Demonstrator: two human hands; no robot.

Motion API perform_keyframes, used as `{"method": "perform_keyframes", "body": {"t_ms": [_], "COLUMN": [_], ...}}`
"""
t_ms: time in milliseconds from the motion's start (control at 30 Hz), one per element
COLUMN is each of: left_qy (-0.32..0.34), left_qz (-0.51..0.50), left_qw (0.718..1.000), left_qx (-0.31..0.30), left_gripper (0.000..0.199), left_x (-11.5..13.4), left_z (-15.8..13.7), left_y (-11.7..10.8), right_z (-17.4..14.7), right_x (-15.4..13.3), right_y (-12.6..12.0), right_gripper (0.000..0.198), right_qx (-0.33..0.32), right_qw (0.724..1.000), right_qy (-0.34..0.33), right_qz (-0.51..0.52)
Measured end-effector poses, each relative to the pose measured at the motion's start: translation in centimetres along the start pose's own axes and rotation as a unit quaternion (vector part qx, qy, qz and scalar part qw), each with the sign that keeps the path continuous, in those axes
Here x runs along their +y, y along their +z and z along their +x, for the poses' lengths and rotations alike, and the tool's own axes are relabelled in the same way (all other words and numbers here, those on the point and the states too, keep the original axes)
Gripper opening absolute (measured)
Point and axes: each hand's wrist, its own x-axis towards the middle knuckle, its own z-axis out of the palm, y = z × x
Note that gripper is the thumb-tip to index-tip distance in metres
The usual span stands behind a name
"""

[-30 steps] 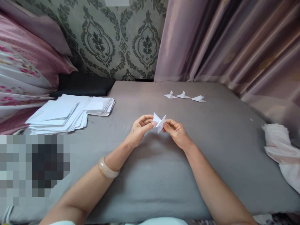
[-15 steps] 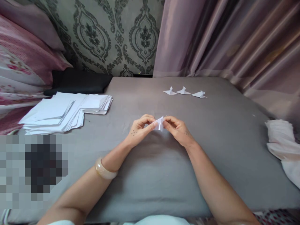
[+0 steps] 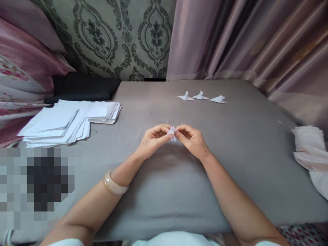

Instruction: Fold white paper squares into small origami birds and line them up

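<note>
A small piece of folded white paper [image 3: 172, 132] is held up between my two hands over the grey-covered table [image 3: 164, 198]. My left hand [image 3: 155, 138] pinches its left side with thumb and fingers. On the opposite side, my right hand [image 3: 191, 138] grips it the same way. The paper has a pointed top and creased sides; much of it is hidden by my fingertips. Farther back lie three folded white paper figures, the left one [image 3: 186, 96], the middle one [image 3: 200, 95] and the right one [image 3: 218, 99], each with flat points and a raised part.
Stacks of white paper sheets [image 3: 53, 119] lie at the left, in front of a folded black cloth [image 3: 84, 87]. Bunched white fabric [image 3: 309, 143] sits at the right edge. Purple curtains [image 3: 200, 41] and a patterned wall [image 3: 123, 41] stand behind the table. A blurred patch covers the lower left.
The folded paper has turned between my fingers and now looks more compact, with a narrow point upward. My hands have drawn slightly closer together. The view has shifted a little.
</note>
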Motion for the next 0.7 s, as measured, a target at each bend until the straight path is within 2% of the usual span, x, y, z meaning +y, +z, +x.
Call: {"method": "perform_keyframes", "body": {"t_ms": [200, 467, 700], "left_qy": [-0.011, -0.027, -0.006], "left_qz": [-0.027, -0.09, -0.075], "left_qw": [0.999, 0.994, 0.993], "left_qx": [0.047, 0.061, 0.088], "left_gripper": [0.015, 0.016, 0.017], "left_x": [-0.5, 0.1, -0.3], "left_z": [0.1, -0.1, -0.1], "left_y": [0.2, 0.8, 0.9], "right_z": [-0.4, -0.6, -0.5], "right_x": [0.1, -0.3, -0.8], "right_y": [1.2, 1.7, 1.2], "right_gripper": [0.014, 0.015, 0.014], "right_qx": [0.065, 0.046, 0.023], "right_qw": [0.997, 0.998, 0.999], "right_qy": [-0.03, -0.037, -0.031], "right_qz": [-0.011, -0.022, -0.031]}}
